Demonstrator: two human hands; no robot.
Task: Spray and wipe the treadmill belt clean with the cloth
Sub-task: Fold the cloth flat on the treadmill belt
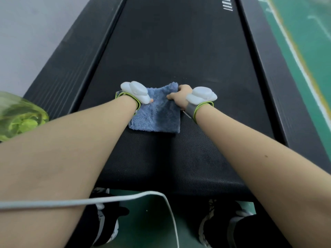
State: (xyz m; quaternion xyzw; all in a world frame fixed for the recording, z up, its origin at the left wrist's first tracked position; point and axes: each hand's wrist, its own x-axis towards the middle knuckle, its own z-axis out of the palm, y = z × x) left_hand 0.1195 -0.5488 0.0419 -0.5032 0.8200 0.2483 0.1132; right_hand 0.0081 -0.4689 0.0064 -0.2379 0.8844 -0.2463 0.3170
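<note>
Green flooring with pale painted lines runs along the 3 o'clock side, and a plain light wall fills 10 o'clock. Between them the black treadmill belt (170, 51) stretches from 6 toward 12 o'clock, flanked by dark side rails (71, 56).

At the middle of the view lies the cloth (155, 113), a blue-grey plush square spread flat on the belt. The right hand (180, 97) grips its 3 o'clock edge, fingers curled over the far corner and thumb laid on the pile. The left hand (151, 100) rests at the cloth's 9 o'clock edge, but a white wrist-worn sensor (136, 93) hides nearly all of it. Only one fingertip shows on the fabric, so I cannot tell how its fingers lie.

The cloth looks light, soft and limp, so it will likely bunch if pushed from one corner. Holding both side edges, or pressing a flat palm on its centre, should keep it spread over the textured belt.

A translucent green spray bottle (19, 117) sits at 9 o'clock, its label blurred. White stripes (227, 5) are printed on the belt near 1 o'clock, but no words can be read.
</note>
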